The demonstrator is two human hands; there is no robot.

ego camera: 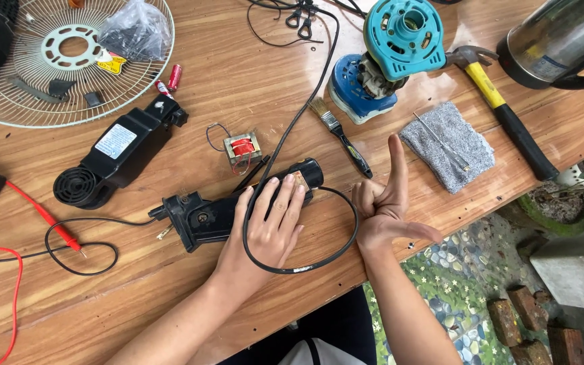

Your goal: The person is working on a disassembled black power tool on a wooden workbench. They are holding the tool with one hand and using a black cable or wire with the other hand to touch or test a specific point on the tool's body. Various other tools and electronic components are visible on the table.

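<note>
Left hand (268, 226) flat on black plastic motor housing (228, 206), right hand (386, 203) raised empty

Head view: housing near front edge of wooden table (238, 81), long axis left to right, black cord (319, 260) looping round the front; left fingers spread narrow, pressing on its right end, gripping nothing; right hand just beside that end, index finger up, thumb out, remaining fingers curled

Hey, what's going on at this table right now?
A person sits at a wooden workbench strewn with repair gear. Their left hand lies flat on a black appliance housing whose black cord loops round the hand. Their right hand holds nothing, index finger and thumb stretched out. A paintbrush, a small transformer and a yellow-handled hammer lie nearby.
</note>
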